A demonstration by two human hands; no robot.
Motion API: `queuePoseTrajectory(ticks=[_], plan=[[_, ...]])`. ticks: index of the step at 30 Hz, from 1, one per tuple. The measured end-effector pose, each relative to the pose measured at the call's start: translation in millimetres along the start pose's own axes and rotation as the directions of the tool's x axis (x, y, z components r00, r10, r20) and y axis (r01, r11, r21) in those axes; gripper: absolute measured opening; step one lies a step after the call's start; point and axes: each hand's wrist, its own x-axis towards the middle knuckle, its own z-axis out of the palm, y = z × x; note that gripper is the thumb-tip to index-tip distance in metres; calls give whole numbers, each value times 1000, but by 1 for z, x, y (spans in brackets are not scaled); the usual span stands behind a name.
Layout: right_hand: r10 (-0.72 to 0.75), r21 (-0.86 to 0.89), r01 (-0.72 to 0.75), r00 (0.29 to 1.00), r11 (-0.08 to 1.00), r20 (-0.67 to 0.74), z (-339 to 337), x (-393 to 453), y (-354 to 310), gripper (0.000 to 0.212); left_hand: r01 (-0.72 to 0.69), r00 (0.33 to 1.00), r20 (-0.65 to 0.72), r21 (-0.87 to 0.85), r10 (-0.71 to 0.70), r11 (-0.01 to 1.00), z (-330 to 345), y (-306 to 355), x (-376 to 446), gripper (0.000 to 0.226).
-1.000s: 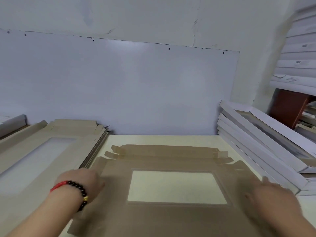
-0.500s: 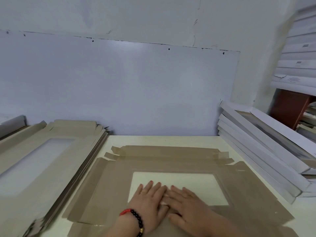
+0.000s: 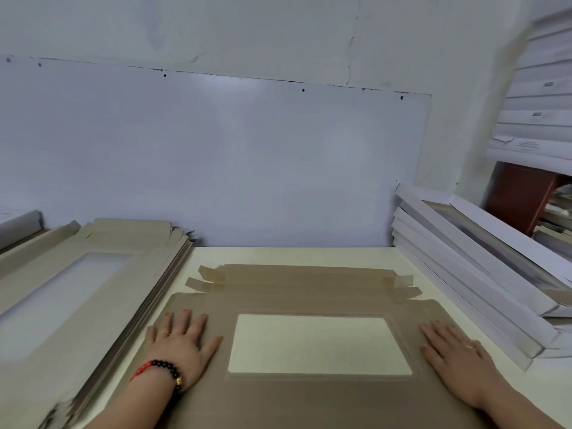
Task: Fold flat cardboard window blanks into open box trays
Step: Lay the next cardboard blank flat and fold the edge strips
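Brown cardboard window blank [image 3: 309, 292] flat on the cream table [image 3: 278, 255], left hand [image 3: 181, 345] spread flat at its nine o'clock panel, right hand [image 3: 458, 354] spread flat at three o'clock, neither gripping, stack of blanks [image 3: 93, 292] at ten o'clock, folded white trays [image 3: 470, 274] at two o'clock

A pale cream tabletop [image 3: 309, 255] runs back to a large bluish-white panel [image 3: 216, 156] fixed to the white plastered wall [image 3: 278, 29], with dark screw dots along the panel's top edge. At far right stands a reddish-brown wooden cabinet [image 3: 520, 196], and above it long white flat cartons [image 3: 544, 97] lie stacked, some with small printed labels.
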Motion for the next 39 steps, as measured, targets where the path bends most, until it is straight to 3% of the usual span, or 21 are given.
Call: queuePoseTrajectory(ticks=[3,6,8,12,16,19,22,24,26,27,29,31,32,33,35,39], plan=[[170,4,-170,984,985,-52,-3,-1,5,60,147,989,-1,-61,-147,987,-7,-6,-1,72],[260,-40,-270,952,962,-162,-9,-3,8,58,227,970,-77,-37,-229,973,-20,-16,-2,54],[253,-13,-258,955,966,-156,-13,-1,13,56,237,967,-78,-65,-242,969,-29,-18,2,42],[258,165,-236,958,958,-124,-20,0,20,51,207,978,4,-190,-211,960,-43,-16,7,50],[182,255,-137,970,957,-160,-15,-7,37,59,169,984,-29,-152,-175,974,-41,-28,-9,47],[196,161,-176,973,971,-119,-8,-12,50,64,143,989,-13,-99,-145,985,-36,-38,-32,43],[257,-160,-269,962,950,-91,-7,-20,55,57,90,996,-35,77,-88,993,-45,-36,-49,47],[213,-339,-278,953,899,-217,-14,-23,35,50,59,998,-48,191,-51,980,-55,-17,-51,51],[-37,-370,-91,945,925,-325,-28,-24,-11,57,-53,996,-59,247,69,968,-63,15,-46,51],[-221,-359,101,924,928,-312,-29,-19,-41,61,-159,980,-73,257,184,953,-61,35,-40,53],[-526,-216,481,804,849,-278,-30,-13,-103,62,-401,908,-57,164,415,901,-53,81,-32,55],[-671,-12,723,634,691,-384,-25,-7,-159,54,-525,850,-58,-20,523,851,-41,122,-26,57],[-678,143,765,627,628,-383,-22,-8,-181,49,-535,845,-70,-85,531,841,-33,135,-23,57],[-661,314,743,669,591,-340,-19,-10,-197,46,-525,851,-77,-113,520,843,-24,144,-20,57],[-629,476,666,731,574,-265,-10,-7,-214,45,-494,870,-44,-80,492,866,-4,147,-15,61],[-611,295,629,775,719,-164,-1,12,-220,52,-508,862,-6,-30,508,861,16,137,-5,64]])
